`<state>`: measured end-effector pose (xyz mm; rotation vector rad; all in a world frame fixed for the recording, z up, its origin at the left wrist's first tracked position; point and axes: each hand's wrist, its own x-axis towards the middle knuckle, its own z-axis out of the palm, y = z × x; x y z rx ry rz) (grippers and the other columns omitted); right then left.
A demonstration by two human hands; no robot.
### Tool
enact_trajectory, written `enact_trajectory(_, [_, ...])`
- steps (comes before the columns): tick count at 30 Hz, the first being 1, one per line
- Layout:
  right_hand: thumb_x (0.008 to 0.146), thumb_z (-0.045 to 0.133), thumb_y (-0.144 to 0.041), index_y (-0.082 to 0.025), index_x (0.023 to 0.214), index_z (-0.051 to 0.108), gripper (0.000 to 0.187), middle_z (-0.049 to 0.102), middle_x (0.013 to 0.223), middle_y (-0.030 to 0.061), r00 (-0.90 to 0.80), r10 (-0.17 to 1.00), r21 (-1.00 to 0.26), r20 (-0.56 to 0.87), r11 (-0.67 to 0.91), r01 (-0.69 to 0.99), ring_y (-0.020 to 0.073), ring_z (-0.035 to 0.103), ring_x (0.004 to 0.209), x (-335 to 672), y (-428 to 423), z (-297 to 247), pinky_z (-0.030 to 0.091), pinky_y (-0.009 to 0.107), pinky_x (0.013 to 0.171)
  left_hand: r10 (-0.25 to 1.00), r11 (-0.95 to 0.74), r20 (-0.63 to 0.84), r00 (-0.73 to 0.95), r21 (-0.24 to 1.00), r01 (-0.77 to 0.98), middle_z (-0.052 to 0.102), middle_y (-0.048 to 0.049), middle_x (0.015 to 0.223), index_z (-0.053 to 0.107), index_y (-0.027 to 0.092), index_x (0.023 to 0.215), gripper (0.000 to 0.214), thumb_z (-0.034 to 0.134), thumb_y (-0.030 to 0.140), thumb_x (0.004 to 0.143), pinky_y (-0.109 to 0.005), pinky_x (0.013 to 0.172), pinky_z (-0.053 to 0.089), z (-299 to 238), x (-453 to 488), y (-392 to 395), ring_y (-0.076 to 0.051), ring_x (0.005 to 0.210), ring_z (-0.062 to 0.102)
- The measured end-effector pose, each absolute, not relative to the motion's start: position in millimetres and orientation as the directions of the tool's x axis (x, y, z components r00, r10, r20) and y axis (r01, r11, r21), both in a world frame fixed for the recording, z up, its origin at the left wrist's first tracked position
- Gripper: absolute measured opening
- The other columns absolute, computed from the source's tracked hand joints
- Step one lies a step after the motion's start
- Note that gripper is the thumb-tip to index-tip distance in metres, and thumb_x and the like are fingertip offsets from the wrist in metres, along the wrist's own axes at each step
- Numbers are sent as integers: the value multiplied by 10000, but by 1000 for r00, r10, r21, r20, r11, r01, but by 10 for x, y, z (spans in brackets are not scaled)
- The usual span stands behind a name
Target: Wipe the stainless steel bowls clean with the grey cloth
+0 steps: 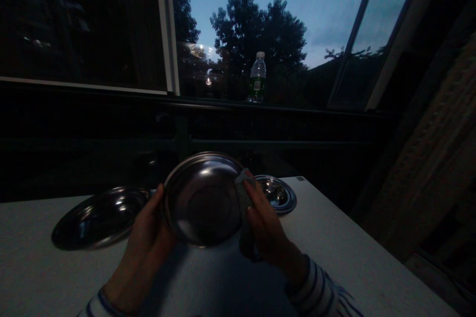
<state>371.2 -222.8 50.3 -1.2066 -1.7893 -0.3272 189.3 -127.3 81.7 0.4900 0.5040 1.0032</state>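
**Metal bowl held between both hands, cloth at its rim**

I have the metal bowl (208, 203) up in front of me, between the two hands and above the white worktop (316, 252), tilted so its inside faces the head camera. My left hand (148, 233) grips it by the near side of the rim, thumb along the edge. My right hand (266, 223) is closed around a greyish cloth (243, 193), and I have that cloth touching the opposite edge of the bowl.

Looking into the bowl, I see bare, dull silver metal: a round base ringed by a faint circle, a bright streak of light on the wall farthest from the hands, and darker patches lower down. Its rim is rounded and smooth.

Outward from the left hand, a broad shiny dish (100, 220) lies on the worktop, showing only dark metal and reflections inside. Just past the right hand sits a smaller shiny dish (290, 203), partly hidden by the fingers; from here I cannot tell whether the rings in it are its own shape or a second vessel nested there. Well beyond the right hand, by the window, stands a clear bottle (258, 81) with a pale cap and a green label; the light is too poor for me to judge its contents.
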Motion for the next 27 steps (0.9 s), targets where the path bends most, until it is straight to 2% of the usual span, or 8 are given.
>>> enact_trajectory(4, [918, 286, -198, -209, 1426, 7, 580, -25, 1497, 36, -70, 591, -265, 804, 461, 847, 229, 49, 1355, 3559, -2128, 248, 276, 433, 1064, 902, 413, -136, 409, 542, -731, 725, -25, 686, 650, 175, 837, 247, 406, 198, 865, -248, 674, 551, 863, 1761, -1164, -150, 611, 678])
enact_trajectory(10, [917, 250, -188, -182, 1428, 7, 566, 76, 1494, 65, 25, 563, -269, 826, 354, 896, 239, 128, 1349, 3616, -2090, 205, 299, 452, 1052, 883, 459, -189, 429, 539, -706, 716, -28, 656, 644, 168, 839, 228, 418, 187, 861, -232, 650, 542, 879, 1844, -1261, -160, 634, 676])
enact_trajectory(13, [897, 272, -181, -135, 1423, 4, 593, 13, 1493, 112, -58, 513, -145, 857, 348, 926, 287, 96, 1349, 3573, -2082, 157, 333, 512, 1012, 893, 447, -211, 397, 516, -731, 712, -13, 653, 634, 177, 821, 218, 420, 180, 862, -226, 674, 536, 885, 1870, -1285, -156, 688, 676])
enact_trajectory(16, [844, 340, -144, -90, 1403, 101, 610, -4, 1480, 177, -262, 430, 104, 864, 357, 928, 356, 77, 1337, 3508, -2064, 79, 357, 600, 941, 904, 426, -220, 366, 525, -737, 709, -17, 654, 629, 176, 804, 202, 435, 194, 855, -246, 694, 536, 894, 1849, -1275, -171, 736, 675])
enact_trajectory(19, [805, 382, -125, -105, 1292, 328, 490, 184, 1435, 198, -417, 382, 297, 825, 334, 894, 350, 140, 1327, 3558, -2051, 82, 353, 616, 923, 898, 438, -232, 373, 531, -725, 711, -27, 667, 634, 173, 820, 182, 458, 213, 843, -269, 723, 534, 909, 1833, -1280, -194, 796, 669])
enact_trajectory(21, [799, 396, -133, -106, 1190, 410, 392, 265, 1391, 205, -430, 375, 334, 822, 296, 895, 337, 173, 1321, 3636, -2051, 122, 338, 615, 931, 895, 446, -246, 372, 526, -724, 708, -26, 656, 635, 176, 820, 176, 466, 219, 840, -276, 750, 527, 921, 1835, -1293, -196, 819, 665])
enact_trajectory(24, [797, 394, -132, -88, 1123, 437, 332, 267, 1379, 223, -377, 369, 303, 849, 243, 921, 338, 184, 1317, 3681, -2059, 157, 347, 598, 924, 890, 457, -251, 381, 507, -731, 706, -19, 658, 633, 176, 828, 166, 474, 222, 837, -274, 783, 514, 933, 1852, -1313, -190, 846, 658])
enact_trajectory(27, [805, 379, -137, -140, 1085, 501, 306, 320, 1374, 151, -450, 350, 371, 822, 271, 888, 305, 207, 1315, 3596, -2076, 132, 329, 547, 963, 879, 475, -237, 413, 504, -721, 712, -30, 708, 633, 171, 866, 168, 478, 227, 833, -282, 797, 508, 926, 1873, -1328, -195, 881, 648])
